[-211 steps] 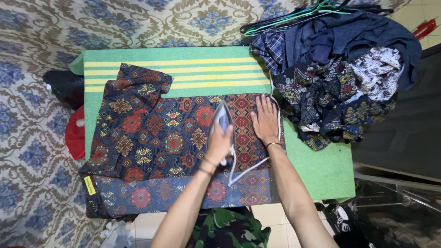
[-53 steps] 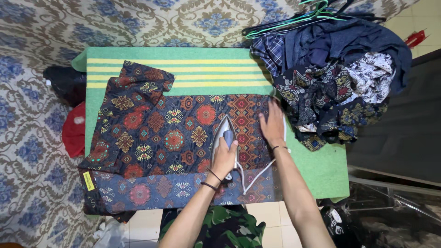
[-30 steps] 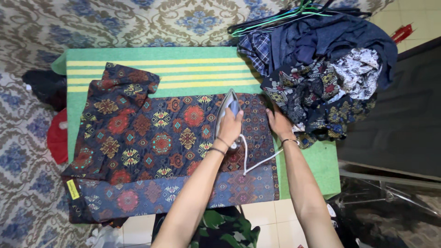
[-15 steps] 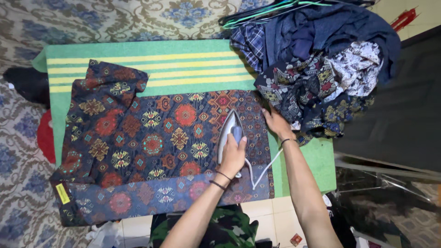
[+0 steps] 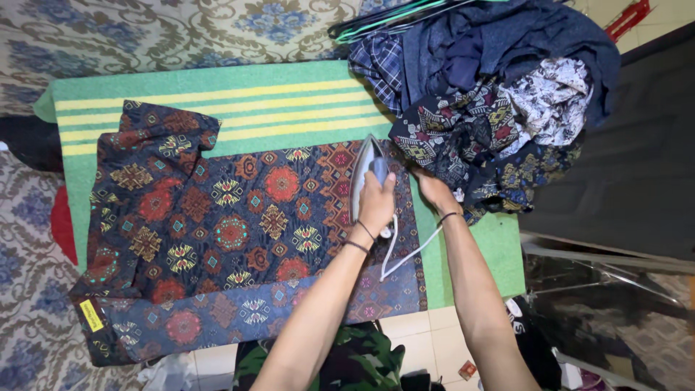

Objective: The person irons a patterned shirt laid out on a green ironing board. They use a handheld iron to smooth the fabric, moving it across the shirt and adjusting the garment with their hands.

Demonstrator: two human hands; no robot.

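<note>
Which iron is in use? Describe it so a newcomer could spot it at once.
Start at the green yellow-striped mat and the dark patterned shirt spread over it. Near the shirt's right edge, the left hand grips a grey pointed iron. It alone trails a white cord.

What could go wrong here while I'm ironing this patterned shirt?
The left hand runs the grey steam iron close beside the right hand, which rests at the edge of the dark patterned batik shirt; those fingers might get burned. The white power cord loops between both forearms and could snag. The heaped pile of clothes crowds the green striped ironing mat, so the iron's tip could scorch it.
</note>
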